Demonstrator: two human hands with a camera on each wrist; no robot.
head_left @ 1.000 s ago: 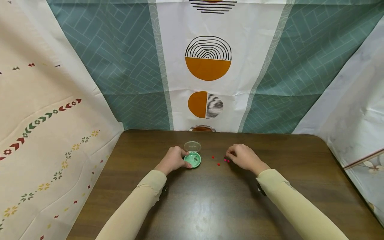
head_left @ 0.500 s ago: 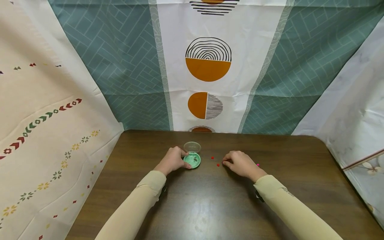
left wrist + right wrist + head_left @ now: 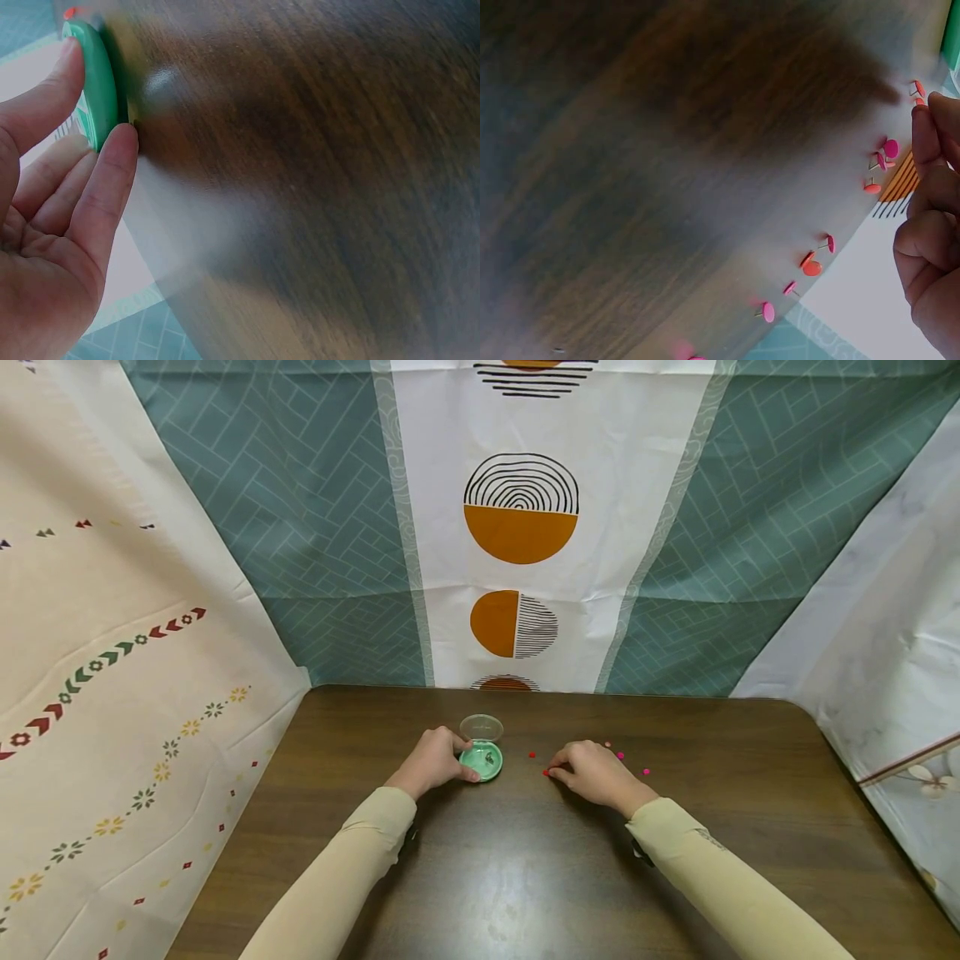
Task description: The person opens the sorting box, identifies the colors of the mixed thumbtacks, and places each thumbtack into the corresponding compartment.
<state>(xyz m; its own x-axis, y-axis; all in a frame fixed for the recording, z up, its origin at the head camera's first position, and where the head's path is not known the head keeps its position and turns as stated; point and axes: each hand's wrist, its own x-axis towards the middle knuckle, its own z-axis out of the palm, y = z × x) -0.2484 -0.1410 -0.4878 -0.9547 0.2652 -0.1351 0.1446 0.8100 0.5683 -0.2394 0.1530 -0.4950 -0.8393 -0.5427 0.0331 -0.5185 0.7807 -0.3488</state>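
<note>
I have the left hand (image 3: 433, 762) gripping the green case (image 3: 482, 762) on the table (image 3: 487, 868) and the right hand (image 3: 595, 771) pinching a red tack (image 3: 920, 102) right of it, likely light, stiff and prickly, best held by its head's edge.

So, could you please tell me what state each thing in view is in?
Green case: open, contents too small to identify
Clear lid: swung open behind the case
Left hand: holding the case by its edge
Right hand: pinching a red tack
Loose tacks: scattered, some pins showing
Patterned cloth: hanging, creased
</note>
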